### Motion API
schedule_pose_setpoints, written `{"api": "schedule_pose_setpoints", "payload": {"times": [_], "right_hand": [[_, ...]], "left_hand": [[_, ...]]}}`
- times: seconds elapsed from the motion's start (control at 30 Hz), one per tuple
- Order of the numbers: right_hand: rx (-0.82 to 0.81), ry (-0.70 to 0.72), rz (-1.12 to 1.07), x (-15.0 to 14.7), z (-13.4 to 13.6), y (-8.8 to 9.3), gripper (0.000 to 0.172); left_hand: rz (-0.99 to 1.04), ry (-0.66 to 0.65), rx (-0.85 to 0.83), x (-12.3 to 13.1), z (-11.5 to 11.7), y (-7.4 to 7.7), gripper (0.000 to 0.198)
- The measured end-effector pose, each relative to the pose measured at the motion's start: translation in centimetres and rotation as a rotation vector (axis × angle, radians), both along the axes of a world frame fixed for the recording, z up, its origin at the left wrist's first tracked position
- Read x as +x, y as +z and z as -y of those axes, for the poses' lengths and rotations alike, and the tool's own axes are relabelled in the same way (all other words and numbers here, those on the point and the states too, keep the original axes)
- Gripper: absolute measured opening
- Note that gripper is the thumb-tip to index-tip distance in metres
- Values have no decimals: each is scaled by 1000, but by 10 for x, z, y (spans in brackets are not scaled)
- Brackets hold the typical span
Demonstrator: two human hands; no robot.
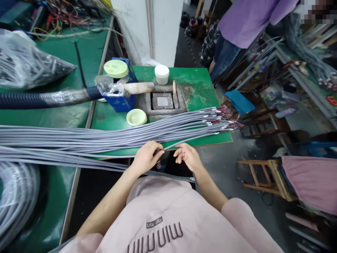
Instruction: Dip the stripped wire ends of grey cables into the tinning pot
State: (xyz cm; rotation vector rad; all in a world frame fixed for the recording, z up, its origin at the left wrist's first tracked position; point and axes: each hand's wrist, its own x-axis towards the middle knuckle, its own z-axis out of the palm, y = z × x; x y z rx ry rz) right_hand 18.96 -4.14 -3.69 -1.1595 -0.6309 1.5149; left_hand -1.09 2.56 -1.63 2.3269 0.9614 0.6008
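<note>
While a long bundle of grey sheathed cables (79, 138) lies across the green-topped workbench (200, 93) from the left of the frame, the person's left hand (146, 157) curls round a single grey cable (179, 143) at the bench's near edge. Thumb and fingers seem pinched on it, though the fingers hide the exact hold. The right hand (188, 157) sits just beside it, fingers loosely spread and not clearly gripping anything. That strand stands slightly apart from the rest, and a metal-tipped cable end (194, 180) lies across the person's front at lower centre. At the right of the bundle, the far ends fan out past the bench edge, showing white sleeves and thin red wires (223, 121); they look prepared across the whole bundle, as far as this view shows. More grey cable remains coiled in clear plastic (15, 200) at lower left. Above the bundle sit what looks like a solder pot (162, 102), a wooden-handled tool (138, 88), a white tub (161, 73) and a pale green lid (136, 117). A co-worker in a lilac shirt (244, 21) stands at upper right.
</note>
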Motion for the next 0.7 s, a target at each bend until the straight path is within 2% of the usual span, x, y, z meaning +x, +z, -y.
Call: {"api": "schedule_pose_setpoints", "payload": {"times": [0.07, 0.17, 0.2, 0.23, 0.27, 0.37, 0.43, 0.5, 0.57, 0.7], "right_hand": [[50, -195, 1, 15, -2, 8, 40], [203, -486, 93, 34, 3, 27, 32], [259, -539, 161, 37, 7, 33, 30], [298, -530, 246, 38, 11, 39, 29], [315, -452, 346, 36, 14, 44, 28], [300, -8, 645, 17, 22, 51, 26], [304, 222, 770, 1, 23, 50, 25], [314, 335, 822, -13, 22, 47, 26], [312, 392, 829, -23, 22, 43, 28], [311, 477, 824, -29, 21, 37, 28]], "left_hand": [[99, -19, -84, -4, 2, 2, 14], [145, -70, -174, -5, 4, 6, 16], [157, -80, -210, -4, 5, 7, 16], [181, -83, -255, -3, 5, 8, 16], [220, -77, -304, -1, 5, 10, 16], [421, -49, -478, 6, 6, 18, 24], [575, -32, -617, 10, 7, 26, 29], [706, 9, -761, 12, 9, 32, 29], [800, 76, -852, 12, 9, 36, 27], [889, 196, -897, 11, 8, 38, 26]]}}
